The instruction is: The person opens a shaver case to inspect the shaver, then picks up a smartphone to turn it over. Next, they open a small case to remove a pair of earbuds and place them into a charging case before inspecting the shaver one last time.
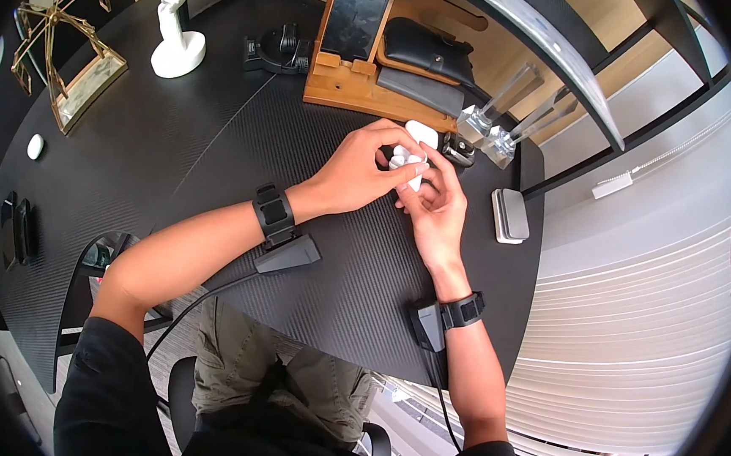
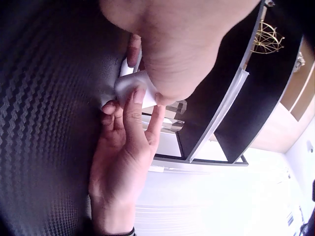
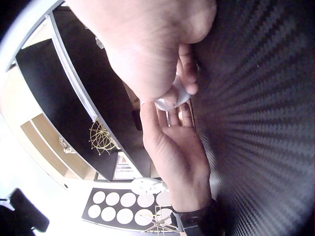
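A white earbud case (image 1: 414,181) with rounded white earbuds (image 1: 400,157) at its top is between my two hands, over the far right part of the table. Its white lid (image 1: 423,134) stands up behind the fingers. My right hand (image 1: 439,214) grips the case from the right, and in the left wrist view its thumb lies flat on the white side (image 2: 130,88). From the left, my left hand (image 1: 357,172) curls thumb and forefinger round the top of the case, beside the earbuds. Whether it also pinches an earbud I cannot tell.
Behind the hands stands a wooden organizer (image 1: 333,90) with a phone (image 1: 357,16) and a dark pouch (image 1: 429,50). A black watch (image 1: 458,150) and clear crystal pieces (image 1: 498,144) lie close to the right hand. A grey-and-white block (image 1: 510,216) sits near the right edge.
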Available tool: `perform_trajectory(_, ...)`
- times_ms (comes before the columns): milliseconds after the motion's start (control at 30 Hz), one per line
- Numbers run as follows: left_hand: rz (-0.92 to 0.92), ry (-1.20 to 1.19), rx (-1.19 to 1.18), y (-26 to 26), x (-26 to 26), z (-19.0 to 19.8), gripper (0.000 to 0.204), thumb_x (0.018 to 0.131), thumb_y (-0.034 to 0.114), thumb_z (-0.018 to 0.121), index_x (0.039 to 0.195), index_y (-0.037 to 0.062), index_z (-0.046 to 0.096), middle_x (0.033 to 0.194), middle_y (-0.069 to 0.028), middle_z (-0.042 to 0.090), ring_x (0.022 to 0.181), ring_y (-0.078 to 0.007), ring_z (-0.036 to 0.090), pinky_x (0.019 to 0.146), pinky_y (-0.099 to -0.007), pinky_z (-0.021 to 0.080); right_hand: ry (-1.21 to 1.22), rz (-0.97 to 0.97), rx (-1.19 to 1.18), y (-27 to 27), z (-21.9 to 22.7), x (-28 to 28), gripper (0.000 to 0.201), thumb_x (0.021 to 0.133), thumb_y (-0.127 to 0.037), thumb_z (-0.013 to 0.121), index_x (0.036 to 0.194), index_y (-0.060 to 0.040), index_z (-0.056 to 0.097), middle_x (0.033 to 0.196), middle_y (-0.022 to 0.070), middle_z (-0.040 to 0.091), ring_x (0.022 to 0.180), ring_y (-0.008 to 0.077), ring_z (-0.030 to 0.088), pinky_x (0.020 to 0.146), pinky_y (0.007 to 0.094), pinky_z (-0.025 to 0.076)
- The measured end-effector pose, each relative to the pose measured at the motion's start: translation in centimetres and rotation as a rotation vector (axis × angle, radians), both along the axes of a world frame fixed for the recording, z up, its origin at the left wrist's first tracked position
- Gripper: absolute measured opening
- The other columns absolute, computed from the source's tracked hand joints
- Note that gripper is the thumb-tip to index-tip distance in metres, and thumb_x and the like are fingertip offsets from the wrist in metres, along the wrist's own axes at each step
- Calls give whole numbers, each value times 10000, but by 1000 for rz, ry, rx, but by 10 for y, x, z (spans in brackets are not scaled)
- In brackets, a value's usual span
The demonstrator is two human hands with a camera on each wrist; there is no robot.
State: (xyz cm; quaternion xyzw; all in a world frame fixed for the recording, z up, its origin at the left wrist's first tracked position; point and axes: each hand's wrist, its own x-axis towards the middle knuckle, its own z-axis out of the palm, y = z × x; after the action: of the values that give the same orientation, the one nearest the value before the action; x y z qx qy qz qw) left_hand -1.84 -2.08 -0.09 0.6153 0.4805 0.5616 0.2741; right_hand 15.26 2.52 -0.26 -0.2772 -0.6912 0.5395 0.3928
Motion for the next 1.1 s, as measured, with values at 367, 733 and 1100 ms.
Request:
perform_trajectory(367, -47, -29, 86, 4, 3, -7, 203, 930, 167, 692, 1079, 31, 709, 1164, -110, 648, 970, -212, 659, 783, -324, 523, -5, 3, 13, -1, 2, 0, 550, 920, 62, 682, 1429, -26, 490, 1064, 83, 667, 759, 54, 641, 682, 203, 548)
perform_trajectory(733, -39, 3, 61, 0, 4, -3, 201, 919, 165, 689, 1064, 25, 697, 1145, -126, 644, 954, -216, 658, 778, -325, 522, 7, 12, 11, 1, -2, 0, 549, 913, 72, 683, 1420, -33, 500, 1048, 74, 667, 755, 52, 641, 690, 210, 551)
perform_trajectory(1100, -37, 6, 71, 3, 4, -5, 209, 929, 189, 683, 1051, 21, 702, 1111, -120, 643, 934, -212, 650, 768, -328, 515, -1, 7, 7, 1, -2, 0, 576, 889, 111, 670, 1421, -30, 500, 1075, 90, 673, 759, 57, 648, 694, 216, 561)
